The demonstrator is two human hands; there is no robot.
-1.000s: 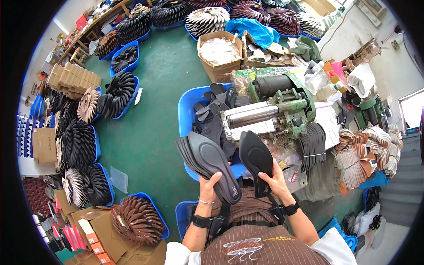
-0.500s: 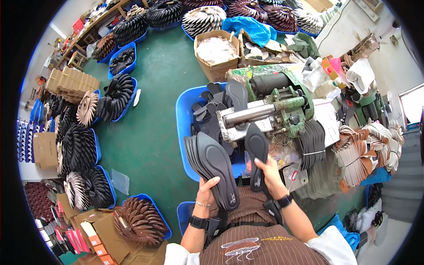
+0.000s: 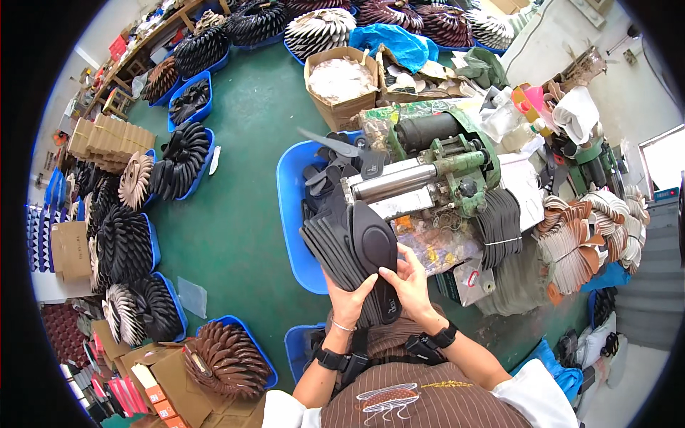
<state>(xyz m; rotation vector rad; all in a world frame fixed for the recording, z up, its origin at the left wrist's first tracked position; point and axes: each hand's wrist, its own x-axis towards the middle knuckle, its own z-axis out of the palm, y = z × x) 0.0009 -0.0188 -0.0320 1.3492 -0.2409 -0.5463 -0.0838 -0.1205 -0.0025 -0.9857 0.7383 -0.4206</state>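
Observation:
A fanned stack of black shoe insoles rests in my left hand, whose fingers wrap its left side with the thumb on top. My right hand grips the top insole at its right edge, thumb pressed on its face. That insole lies over the stack, heel toward me. Just beyond the stack is a green machine with metal rollers. Behind and left of it, a blue tub contains loose black insoles; one dark insole above them is blurred by motion.
Right of the machine lies a banded bundle of dark insoles, with tan and white bundles beyond. An open carton stands behind the tub. Blue bins of fanned insoles line the green floor at left. A brown bundle sits nearby.
My right hand has brought its separate insole leftward onto the stack in my left hand. The insole at the rollers has dropped back toward the tub. The view has shifted slightly.

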